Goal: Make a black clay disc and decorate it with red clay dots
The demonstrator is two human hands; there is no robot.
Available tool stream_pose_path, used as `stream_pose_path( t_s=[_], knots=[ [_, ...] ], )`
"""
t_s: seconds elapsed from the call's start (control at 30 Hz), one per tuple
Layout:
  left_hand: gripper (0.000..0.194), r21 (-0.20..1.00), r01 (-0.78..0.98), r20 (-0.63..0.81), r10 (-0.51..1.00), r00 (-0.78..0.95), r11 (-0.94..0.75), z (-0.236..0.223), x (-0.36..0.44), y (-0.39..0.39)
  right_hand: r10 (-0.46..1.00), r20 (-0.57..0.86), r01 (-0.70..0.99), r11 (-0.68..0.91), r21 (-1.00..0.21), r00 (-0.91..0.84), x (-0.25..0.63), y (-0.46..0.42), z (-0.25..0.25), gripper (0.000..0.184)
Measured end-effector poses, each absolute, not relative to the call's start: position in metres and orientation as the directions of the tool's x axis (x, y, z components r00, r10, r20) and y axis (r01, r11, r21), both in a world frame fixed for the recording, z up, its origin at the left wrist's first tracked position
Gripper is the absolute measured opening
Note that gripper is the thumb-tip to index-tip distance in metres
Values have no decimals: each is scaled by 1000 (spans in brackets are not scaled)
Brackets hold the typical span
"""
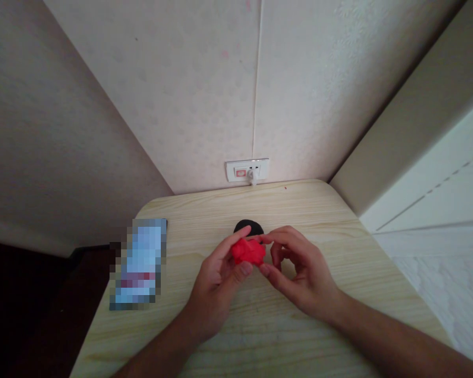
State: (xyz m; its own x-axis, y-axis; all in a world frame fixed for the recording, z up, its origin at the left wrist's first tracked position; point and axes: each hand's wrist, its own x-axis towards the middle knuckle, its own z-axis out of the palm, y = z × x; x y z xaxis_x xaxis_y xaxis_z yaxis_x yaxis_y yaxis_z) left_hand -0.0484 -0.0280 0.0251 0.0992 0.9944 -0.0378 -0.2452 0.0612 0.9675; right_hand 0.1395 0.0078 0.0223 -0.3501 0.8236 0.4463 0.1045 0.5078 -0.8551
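A lumpy red piece of what looks like modelling clay (249, 252) is held up above the table. My left hand (216, 283) is closed round its left side, with the thumb in front and the index finger behind. At its right edge, the thumb and index finger of my right hand (303, 268) pinch the clay, while the other fingers curl inward. Just behind the clay, a rounded black object (249, 227) sits on the table, partly covered by my fingers and the clay; its kind does not show.
The pale wood-grain table (205, 352) has rounded back corners against the wall. A pixelated flat screen device (142, 257) lies at the left. A wall socket (247, 170) with a white plug and cord is behind the table. A tiny red speck (286, 188) lies near the back edge.
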Motion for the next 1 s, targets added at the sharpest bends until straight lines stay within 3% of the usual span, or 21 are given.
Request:
stream_pose_path(
  t_s=[0.1, 0.27, 0.53, 0.7, 0.8, 1.0],
  knots=[
    [42, 946, -309, -77, 993, 88, 101, 20, -46, -31, 819, 444, 132, 517, -846, -363, 139, 9, 23, 45],
    [40, 905, -397, -108, 984, 138, 155, 17, -42, -32, 756, 521, 224, 630, -744, -396, 140, 6, 24, 37],
    [33, 997, 80, -18, 999, -31, 20, 24, -42, -33, 783, 491, 249, 599, -761, -381, 140, 5, 24, 27],
    [33, 974, 226, 30, 997, -73, -13, 23, -42, -36, 722, 578, 263, 684, -681, -381, 139, 3, 24, 27],
    [34, 981, 182, 79, 993, -93, -62, 22, -42, -39, 673, 641, 255, 736, -627, -368, 138, 1, 26, 31],
    [48, 975, -194, 90, 990, -110, -110, 24, -36, -40, 665, 685, 260, 747, -612, -297, 138, -2, 29, 36]
  ],
)
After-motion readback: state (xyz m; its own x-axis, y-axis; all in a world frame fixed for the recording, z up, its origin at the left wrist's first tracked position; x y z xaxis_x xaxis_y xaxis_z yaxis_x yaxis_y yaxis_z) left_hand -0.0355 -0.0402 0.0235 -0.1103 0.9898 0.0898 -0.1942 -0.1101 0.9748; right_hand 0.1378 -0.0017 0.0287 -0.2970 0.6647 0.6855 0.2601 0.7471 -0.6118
